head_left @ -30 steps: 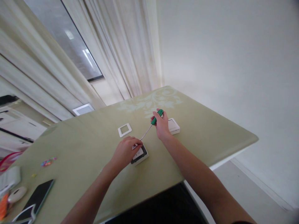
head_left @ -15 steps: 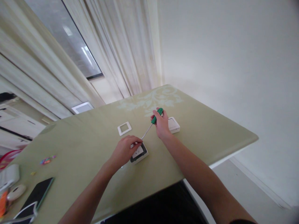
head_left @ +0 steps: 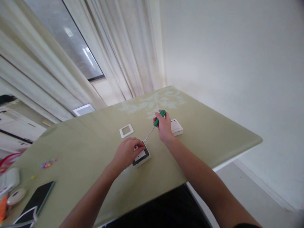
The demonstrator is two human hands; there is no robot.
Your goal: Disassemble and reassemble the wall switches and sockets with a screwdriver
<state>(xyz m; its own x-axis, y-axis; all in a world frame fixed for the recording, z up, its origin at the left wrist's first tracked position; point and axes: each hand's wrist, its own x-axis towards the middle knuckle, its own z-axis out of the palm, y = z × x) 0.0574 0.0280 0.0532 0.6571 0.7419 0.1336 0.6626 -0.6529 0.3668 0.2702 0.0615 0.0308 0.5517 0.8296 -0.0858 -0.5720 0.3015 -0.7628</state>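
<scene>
My right hand [head_left: 163, 128] grips a green-handled screwdriver [head_left: 158, 118]; its thin metal shaft slants down and left to a wall socket module [head_left: 142, 155]. That module is white with a dark frame and lies flat on the pale green table [head_left: 90, 148]. My left hand [head_left: 127, 151] rests on the module's left part, fingers curled over it, right where the shaft's tip ends. A white square frame [head_left: 126, 130] lies just beyond my left hand. A white switch plate [head_left: 177, 127] sits right behind my right hand.
A dark phone [head_left: 38, 200], a white round item [head_left: 14, 196] and other small clutter lie at the table's near left. Small colourful bits [head_left: 48, 163] sit further in. Curtains [head_left: 123, 47] and a window stand behind the table; its right edge drops to the floor.
Barely anything has changed. My left hand has shifted slightly on the socket module and the view has tilted a little; the screwdriver keeps its slant.
</scene>
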